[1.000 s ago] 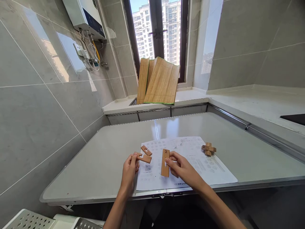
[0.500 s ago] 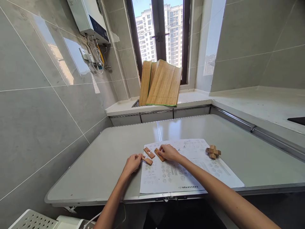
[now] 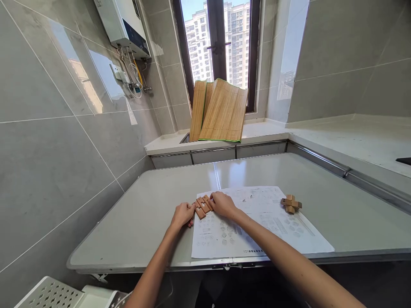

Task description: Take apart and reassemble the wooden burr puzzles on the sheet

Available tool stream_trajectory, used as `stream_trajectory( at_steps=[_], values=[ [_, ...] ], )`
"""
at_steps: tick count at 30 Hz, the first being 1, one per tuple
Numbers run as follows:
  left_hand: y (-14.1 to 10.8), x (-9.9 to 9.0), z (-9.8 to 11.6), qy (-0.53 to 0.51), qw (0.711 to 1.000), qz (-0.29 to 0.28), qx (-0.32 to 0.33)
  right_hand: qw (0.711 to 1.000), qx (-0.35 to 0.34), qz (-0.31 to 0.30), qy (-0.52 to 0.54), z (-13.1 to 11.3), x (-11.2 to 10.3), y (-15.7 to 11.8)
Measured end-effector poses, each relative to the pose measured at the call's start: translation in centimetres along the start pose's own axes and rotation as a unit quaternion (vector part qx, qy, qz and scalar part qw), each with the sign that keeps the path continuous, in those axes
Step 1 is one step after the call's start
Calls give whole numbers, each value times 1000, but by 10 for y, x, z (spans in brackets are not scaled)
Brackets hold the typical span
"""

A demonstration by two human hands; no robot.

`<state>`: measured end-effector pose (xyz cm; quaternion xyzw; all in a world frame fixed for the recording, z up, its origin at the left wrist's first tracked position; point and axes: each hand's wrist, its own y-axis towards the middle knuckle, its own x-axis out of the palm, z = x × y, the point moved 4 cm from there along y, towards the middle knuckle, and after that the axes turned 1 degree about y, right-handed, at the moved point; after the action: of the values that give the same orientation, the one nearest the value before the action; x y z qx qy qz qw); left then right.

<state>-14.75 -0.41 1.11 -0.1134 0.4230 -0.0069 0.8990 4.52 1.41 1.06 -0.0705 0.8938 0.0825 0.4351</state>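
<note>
Three notched wooden puzzle pieces lie side by side on the printed sheet (image 3: 257, 222), slanted and close against each other. My left hand (image 3: 183, 214) has its fingertips closed on the end of the left puzzle piece (image 3: 201, 214). The middle puzzle piece (image 3: 203, 206) sits between the other two. From the other side, my right hand (image 3: 224, 204) grips the right puzzle piece (image 3: 208, 202), its fingers covering part of it. To the right, an assembled wooden burr puzzle (image 3: 290, 204) rests at the sheet's edge.
A folding table (image 3: 144, 239) with a centre seam bears everything. Behind it a folded bamboo mat (image 3: 223, 111) leans by the window on a white counter (image 3: 257, 129). A white perforated basket (image 3: 48, 295) stands low at left. A water heater (image 3: 123, 25) hangs on the wall.
The three puzzle pieces, apart and at different angles before, are now lined up against each other. My left hand has turned its piece parallel to the others, and my right hand has moved in closer.
</note>
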Motion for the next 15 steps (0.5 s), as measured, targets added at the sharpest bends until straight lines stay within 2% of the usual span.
stream_trajectory(
  at_steps=[4,9,12,15],
  values=[
    [-27,-2,-3,3,995,70,71,998,1,50,45,12,-12,-37],
    [-64,2,-7,-6,983,137,121,991,-13,75,114,45,-32,-100],
    [-78,7,-6,-15,980,147,137,974,11,112,199,66,-38,-126],
    [-84,10,-2,-37,977,131,161,962,12,107,250,73,-37,-136]
  ],
)
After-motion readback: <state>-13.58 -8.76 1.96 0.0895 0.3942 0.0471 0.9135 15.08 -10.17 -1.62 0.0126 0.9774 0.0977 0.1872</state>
